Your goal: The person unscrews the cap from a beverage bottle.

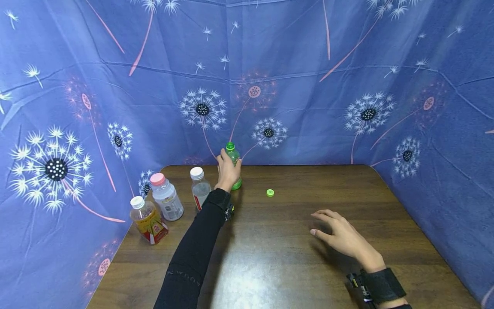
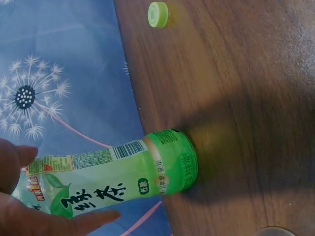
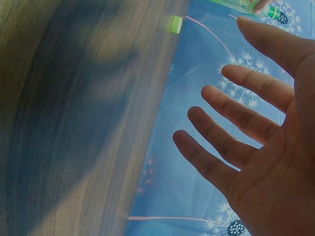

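Observation:
Near the far edge of the table, my left hand [image 1: 228, 170] grips a green tea bottle [image 1: 236, 186] around its upper part. The bottle stands upright, and its neck shows no cap on it. In the left wrist view the label of the tea bottle [image 2: 103, 184] faces the camera, with thumb and fingers on either side. A small light green cap [image 1: 270, 192] lies on the table to the right of the bottle. My right hand [image 1: 343, 234] is over the right part of the table, fingers spread and holding nothing; the right wrist view shows its bare palm [image 3: 275, 182].
Left of my left arm stand a clear bottle with a white cap [image 1: 200, 189], a bottle with a pink cap [image 1: 168, 199] and a bottle of reddish drink [image 1: 149, 223]. A blue dandelion-print cloth [image 1: 308, 107] hangs around the brown wooden table [image 1: 270, 249].

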Demonstrator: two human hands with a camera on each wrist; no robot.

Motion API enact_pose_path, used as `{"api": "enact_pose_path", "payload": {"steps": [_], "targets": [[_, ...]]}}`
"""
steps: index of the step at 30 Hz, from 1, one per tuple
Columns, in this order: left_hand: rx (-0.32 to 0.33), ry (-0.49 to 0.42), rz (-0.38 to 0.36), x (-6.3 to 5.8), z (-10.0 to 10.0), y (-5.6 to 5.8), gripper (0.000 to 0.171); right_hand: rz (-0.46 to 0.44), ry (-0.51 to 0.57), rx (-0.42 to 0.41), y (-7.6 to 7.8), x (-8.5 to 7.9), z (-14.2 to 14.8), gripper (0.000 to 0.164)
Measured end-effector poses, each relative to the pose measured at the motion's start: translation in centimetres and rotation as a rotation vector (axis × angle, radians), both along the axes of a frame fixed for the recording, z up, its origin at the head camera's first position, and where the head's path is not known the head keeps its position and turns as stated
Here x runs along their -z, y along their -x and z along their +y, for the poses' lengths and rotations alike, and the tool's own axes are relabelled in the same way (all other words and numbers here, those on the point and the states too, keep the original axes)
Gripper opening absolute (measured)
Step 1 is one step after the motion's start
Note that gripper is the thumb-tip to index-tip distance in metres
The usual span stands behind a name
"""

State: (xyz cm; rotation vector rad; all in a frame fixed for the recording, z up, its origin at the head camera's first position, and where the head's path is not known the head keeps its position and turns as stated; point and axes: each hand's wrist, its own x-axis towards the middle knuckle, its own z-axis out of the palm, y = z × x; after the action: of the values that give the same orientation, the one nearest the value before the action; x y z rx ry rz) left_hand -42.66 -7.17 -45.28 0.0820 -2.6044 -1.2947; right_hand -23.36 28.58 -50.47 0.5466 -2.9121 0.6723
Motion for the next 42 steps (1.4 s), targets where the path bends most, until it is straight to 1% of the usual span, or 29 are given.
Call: {"api": "enact_pose_path", "payload": {"steps": [3, 7, 12, 16, 21, 26, 28, 30, 35, 42], "targets": [[0.006, 0.01, -0.001, 0.0, -0.1, -0.1, 0.083, -0.007, 0.012, -0.005, -0.1, 0.0, 0.0, 0.057], [0.024, 0.0, -0.002, -0.2, 0.0, -0.5, 0.082, -0.01, 0.022, -0.014, -0.2, 0.0, 0.0, 0.058], [0.028, 0.028, 0.025, -0.6, 0.2, -1.1, 0.084, -0.004, 0.02, -0.023, -0.1, 0.0, 0.0, 0.059], [0.059, 0.045, 0.046, -1.3, 0.5, -1.9, 0.085, 0.009, 0.026, -0.026, 0.0, -0.5, -0.1, 0.057], [0.103, 0.092, 0.065, -2.3, 0.7, -3.3, 0.085, 0.013, 0.041, -0.028, -0.1, -0.8, -0.4, 0.057], [0.142, 0.147, 0.095, -3.3, 0.8, -5.1, 0.082, 0.002, 0.045, -0.028, -0.3, -0.7, -0.5, 0.057], [0.162, 0.154, 0.109, -3.5, 0.7, -6.0, 0.081, 0.005, 0.05, -0.028, -0.4, -0.6, -0.5, 0.056], [0.193, 0.14, 0.11, -3.7, 0.7, -6.9, 0.08, 0.005, 0.057, -0.024, -0.6, -0.5, -0.6, 0.056], [0.267, 0.115, 0.132, -3.7, 0.2, -9.6, 0.081, -0.014, 0.073, -0.019, -1.0, -0.6, -0.8, 0.057], [0.385, 0.15, 0.178, -3.3, -0.6, -13.2, 0.079, -0.006, 0.078, -0.021, -1.1, -0.7, -1.3, 0.057]]}}
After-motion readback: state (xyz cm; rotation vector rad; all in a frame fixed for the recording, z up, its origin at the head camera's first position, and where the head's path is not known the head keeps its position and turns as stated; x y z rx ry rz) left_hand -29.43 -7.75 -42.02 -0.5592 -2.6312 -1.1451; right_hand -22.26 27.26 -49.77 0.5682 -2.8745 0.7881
